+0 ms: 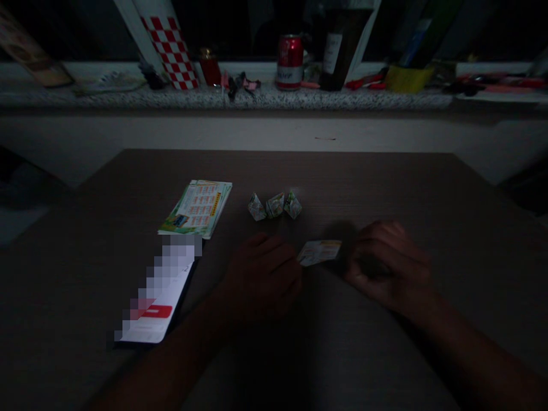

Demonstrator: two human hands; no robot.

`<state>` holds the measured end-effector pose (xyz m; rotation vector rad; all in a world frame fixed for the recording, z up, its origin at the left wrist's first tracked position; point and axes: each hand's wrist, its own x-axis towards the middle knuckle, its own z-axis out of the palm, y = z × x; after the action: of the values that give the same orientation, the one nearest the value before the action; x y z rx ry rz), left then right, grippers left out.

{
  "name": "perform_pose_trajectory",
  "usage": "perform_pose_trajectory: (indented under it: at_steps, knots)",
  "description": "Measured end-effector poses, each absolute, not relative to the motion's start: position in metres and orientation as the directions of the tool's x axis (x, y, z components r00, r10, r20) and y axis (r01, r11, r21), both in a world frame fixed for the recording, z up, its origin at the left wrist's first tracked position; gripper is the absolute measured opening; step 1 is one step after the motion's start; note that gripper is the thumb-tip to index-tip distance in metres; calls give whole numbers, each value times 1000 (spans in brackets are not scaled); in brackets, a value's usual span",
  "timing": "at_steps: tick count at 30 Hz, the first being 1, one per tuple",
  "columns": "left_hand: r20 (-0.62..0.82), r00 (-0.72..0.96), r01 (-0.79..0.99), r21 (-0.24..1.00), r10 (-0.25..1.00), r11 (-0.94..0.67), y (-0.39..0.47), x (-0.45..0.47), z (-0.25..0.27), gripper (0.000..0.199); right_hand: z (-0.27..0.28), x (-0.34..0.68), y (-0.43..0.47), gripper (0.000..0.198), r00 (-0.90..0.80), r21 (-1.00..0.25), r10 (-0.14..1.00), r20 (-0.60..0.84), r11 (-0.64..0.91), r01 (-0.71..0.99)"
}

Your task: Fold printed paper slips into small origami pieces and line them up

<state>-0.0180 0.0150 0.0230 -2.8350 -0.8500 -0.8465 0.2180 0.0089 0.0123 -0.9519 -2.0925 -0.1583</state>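
A brown tube [36,45] leans on the sill [363,103], beyond and to the left of the stack [197,208], the printed cards on your table [385,188] that everything here is placed by. Your phone [156,311] lies on the near side of the stack, screen lit and partly pixelated; you cannot tell whether the two touch. A checked tube [171,54] and a red jar [209,67] stand on the sill beyond the stack. Just right of the stack, three folded papers [275,206] sit in a row, close together. Your left hand [268,274] is to the right of the stack and nearer you, its fingers curled inward and pinching the left end of a printed slip [321,251]; the fingertips are lost in shadow. The slip points away from the stack, toward your right hand. A red can [290,63] and a dark bottle [338,57] stand beyond and right of the stack. Your right hand [387,271], well right of the stack, is just beside the slip's free end, thumb and fingers bent toward each other; in this dimness you cannot tell whether their tips meet. A yellow pot [409,79] is on the sill, far right of the stack.
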Motion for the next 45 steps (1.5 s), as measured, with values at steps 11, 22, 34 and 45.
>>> perform_pose_trajectory:
  at_steps: [11,22,34,45]
  knots:
    - [506,700,510,140,504,-849,13,-16,23,13,8,212,6,16,-489,-205,501,714,818,538]
    - [564,667,520,116,487,-846,9,-4,23,13,6,195,-1,12,-516,-188,477,711,837,514]
    - [603,558,632,138,571,-763,25,-25,27,6,16,207,-1,11,-429,-224,515,742,794,565]
    - [456,332,466,681,826,-564,12,-13,18,43,13,202,0,16,-364,-450,613,702,777,441]
